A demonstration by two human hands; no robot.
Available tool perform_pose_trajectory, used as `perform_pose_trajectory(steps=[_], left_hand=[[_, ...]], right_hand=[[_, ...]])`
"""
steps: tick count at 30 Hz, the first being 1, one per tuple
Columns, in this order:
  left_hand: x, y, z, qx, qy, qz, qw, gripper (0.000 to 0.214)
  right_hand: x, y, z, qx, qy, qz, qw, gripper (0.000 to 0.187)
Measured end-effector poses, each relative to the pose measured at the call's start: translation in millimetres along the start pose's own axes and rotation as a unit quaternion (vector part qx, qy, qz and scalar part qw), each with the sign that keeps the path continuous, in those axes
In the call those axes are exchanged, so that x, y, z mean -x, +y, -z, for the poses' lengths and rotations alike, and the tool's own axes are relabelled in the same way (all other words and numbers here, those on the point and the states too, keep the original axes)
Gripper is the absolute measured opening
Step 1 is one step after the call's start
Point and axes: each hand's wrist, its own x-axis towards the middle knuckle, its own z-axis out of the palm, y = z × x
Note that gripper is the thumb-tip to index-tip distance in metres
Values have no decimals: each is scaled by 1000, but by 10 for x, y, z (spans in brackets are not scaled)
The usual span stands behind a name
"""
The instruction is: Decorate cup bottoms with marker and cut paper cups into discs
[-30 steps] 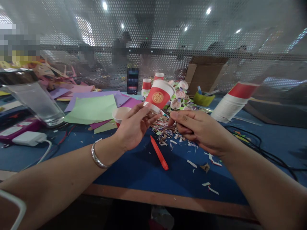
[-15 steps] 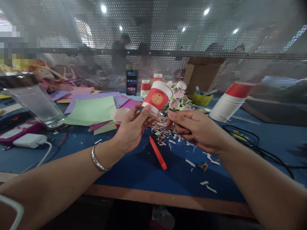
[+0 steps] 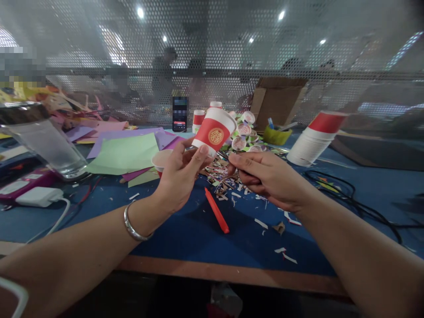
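One paper cup [image 3: 216, 132], red and white with gold emblem, head view — tilted, raised above the blue table [image 3: 185, 249], its lower end gripped between thumb and fingers of the left hand [image 3: 179, 179]. One slim dark tool [image 3: 224, 155], mostly hidden, pinched in the right hand [image 3: 265, 176] close by the cup's base; whether they touch cannot be told. One red pen [image 3: 217, 212], lying below the hands. Paper scraps [image 3: 221, 193], many, heaped behind. One cup stack [image 3: 313, 141], at right.
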Motion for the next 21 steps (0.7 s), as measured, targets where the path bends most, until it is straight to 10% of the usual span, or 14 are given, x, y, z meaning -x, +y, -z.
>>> perform_pose_trajectory(steps=[21], left_hand=[[79,0,-83,33,-27,75,996,10]], right_hand=[[-4,-20,-56,-43,-12,5,999,44]])
